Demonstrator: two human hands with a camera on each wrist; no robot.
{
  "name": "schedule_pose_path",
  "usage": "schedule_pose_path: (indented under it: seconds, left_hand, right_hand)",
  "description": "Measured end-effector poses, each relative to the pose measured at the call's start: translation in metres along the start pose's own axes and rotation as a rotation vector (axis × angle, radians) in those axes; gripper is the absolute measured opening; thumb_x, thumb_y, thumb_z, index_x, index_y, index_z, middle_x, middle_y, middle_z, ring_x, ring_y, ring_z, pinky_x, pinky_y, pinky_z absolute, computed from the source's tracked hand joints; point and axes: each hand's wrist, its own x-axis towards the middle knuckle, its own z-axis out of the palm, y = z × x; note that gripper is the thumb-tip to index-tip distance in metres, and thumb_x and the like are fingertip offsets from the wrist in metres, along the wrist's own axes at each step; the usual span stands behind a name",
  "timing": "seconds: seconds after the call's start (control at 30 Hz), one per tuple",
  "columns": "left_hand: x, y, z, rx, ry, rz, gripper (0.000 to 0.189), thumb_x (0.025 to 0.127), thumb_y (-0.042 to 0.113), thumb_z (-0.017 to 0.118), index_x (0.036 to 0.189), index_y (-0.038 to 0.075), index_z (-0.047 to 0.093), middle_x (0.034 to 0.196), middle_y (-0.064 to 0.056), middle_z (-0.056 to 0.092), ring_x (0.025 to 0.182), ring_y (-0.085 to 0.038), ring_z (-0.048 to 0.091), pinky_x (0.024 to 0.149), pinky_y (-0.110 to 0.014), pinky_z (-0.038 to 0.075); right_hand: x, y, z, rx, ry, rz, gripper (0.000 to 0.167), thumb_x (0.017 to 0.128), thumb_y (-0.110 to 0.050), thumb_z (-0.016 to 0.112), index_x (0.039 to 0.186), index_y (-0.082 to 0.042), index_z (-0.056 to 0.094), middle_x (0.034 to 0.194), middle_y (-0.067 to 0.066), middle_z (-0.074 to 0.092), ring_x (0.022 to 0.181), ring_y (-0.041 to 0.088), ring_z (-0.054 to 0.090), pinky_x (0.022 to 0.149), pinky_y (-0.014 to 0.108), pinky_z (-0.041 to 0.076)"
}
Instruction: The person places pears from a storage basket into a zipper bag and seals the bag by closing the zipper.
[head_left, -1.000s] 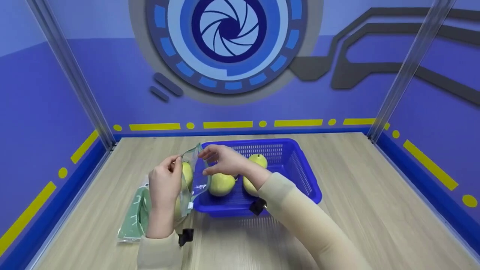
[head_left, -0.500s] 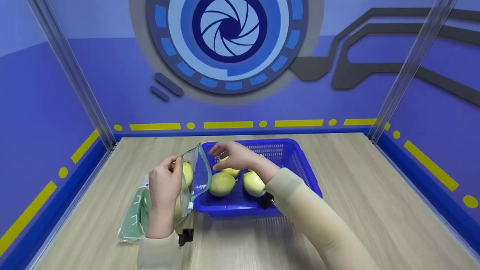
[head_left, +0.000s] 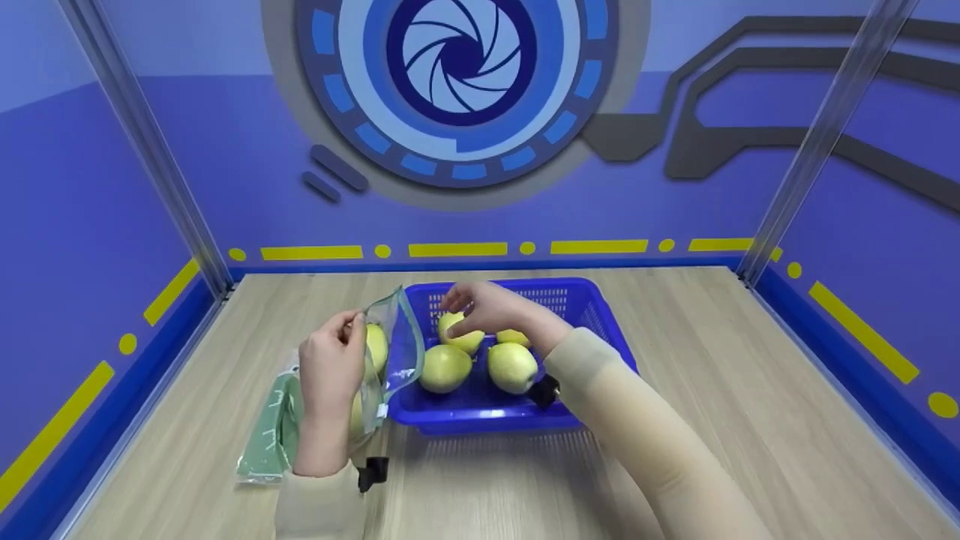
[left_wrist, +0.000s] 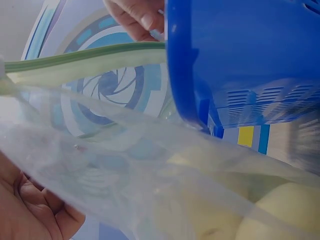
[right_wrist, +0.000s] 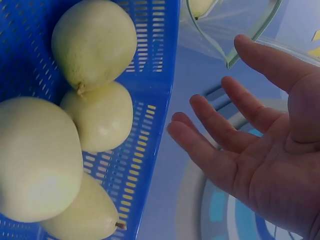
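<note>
My left hand (head_left: 330, 367) pinches the edge of a clear zip bag (head_left: 409, 337) with a green-edged mouth. The bag's mouth gapes toward the basket. Inside it are pale green pears (head_left: 376, 346), which also show through the film in the left wrist view as a blurred pear (left_wrist: 285, 215). Over the blue plastic basket (head_left: 480, 417) hovers my right hand (head_left: 495, 309), fingers spread and loosely bent, palm bare in the right wrist view. Several pears (head_left: 445, 369) lie in the basket; the back left pear (head_left: 461, 337) is directly below my right fingers.
A green-and-clear plastic packet (head_left: 262, 442) lies on the wooden table (head_left: 720, 420), left of my left wrist. Blue printed panels (head_left: 465, 225) enclose the table at the back and both sides. The basket's left rim stands right beside the bag.
My right hand has drawn back rightward from the bag's mouth to above the basket's pears. The left hand keeps its pinch on the bag.
</note>
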Motion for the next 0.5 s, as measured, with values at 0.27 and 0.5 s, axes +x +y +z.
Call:
schedule_pose_path:
  seconds: [0.27,0.5]
  left_hand:
    - [0.0,-0.001,0.0,0.006,0.0,0.009,0.022,0.1,0.013,0.063,0.106,-0.003,0.078,0.069,-0.009,0.062,0.058,-0.015,0.047,0.056,-0.024,0.036]
    - [0.0,-0.001,0.0,0.013,-0.009,0.001,0.023,0.1,0.014,0.063,0.107,-0.002,0.078,0.07,-0.01,0.063,0.059,-0.017,0.048,0.058,-0.028,0.038]
  right_hand:
    - [-0.002,0.011,-0.011,-0.039,-0.079,0.161,0.052,0.089,-0.023,0.079,0.136,-0.009,0.062,0.143,0.019,0.061,0.128,0.035,0.061,0.098,0.053,0.055]
    - [-0.001,0.024,-0.015,-0.121,-0.141,0.266,0.057,0.09,-0.029,0.079,0.141,-0.013,0.06,0.14,0.013,0.063,0.125,0.033,0.063,0.097,0.058,0.055]
